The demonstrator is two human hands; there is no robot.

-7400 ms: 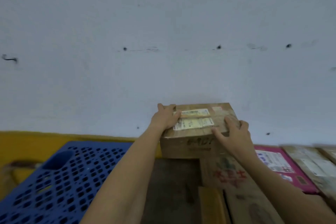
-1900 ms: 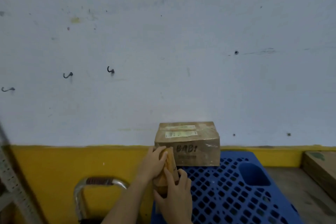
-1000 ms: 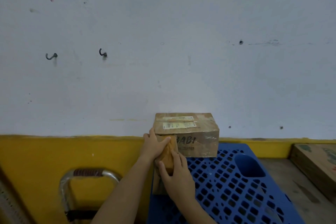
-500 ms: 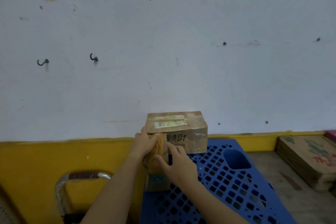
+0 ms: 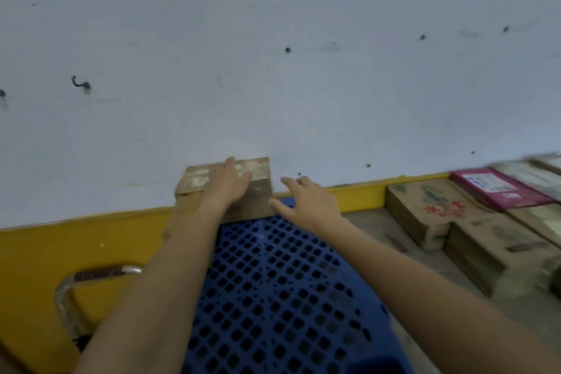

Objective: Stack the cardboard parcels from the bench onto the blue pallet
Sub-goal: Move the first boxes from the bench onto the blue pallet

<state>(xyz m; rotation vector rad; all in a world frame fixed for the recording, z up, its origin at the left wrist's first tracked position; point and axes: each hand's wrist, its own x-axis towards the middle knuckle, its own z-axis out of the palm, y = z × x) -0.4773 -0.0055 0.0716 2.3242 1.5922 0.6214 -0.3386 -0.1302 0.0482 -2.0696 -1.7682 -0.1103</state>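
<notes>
The blue lattice pallet (image 5: pixel 273 282) fills the lower middle. At its far left corner a brown cardboard parcel (image 5: pixel 258 191) with labels on top stands against the wall. My left hand (image 5: pixel 229 188) rests flat on its top, fingers laid over the labels. A thin, flat parcel (image 5: pixel 182 212) stands on edge against the box's left side, mostly hidden by my left forearm. My right hand (image 5: pixel 306 200) hovers just right of the box with spread fingers, holding nothing. Several more parcels (image 5: pixel 425 209) lie on the bench at the right.
A low brown box (image 5: pixel 491 249) and a pink parcel (image 5: pixel 498 188) sit among the bench parcels. The white wall with a yellow band (image 5: pixel 60 252) runs behind everything. A curved metal handle (image 5: pixel 91 276) stands left of the pallet.
Both hands have let go of the thin parcel, which now stands beside the box. My left hand moved up onto the box top; my right hand moved off to the right.
</notes>
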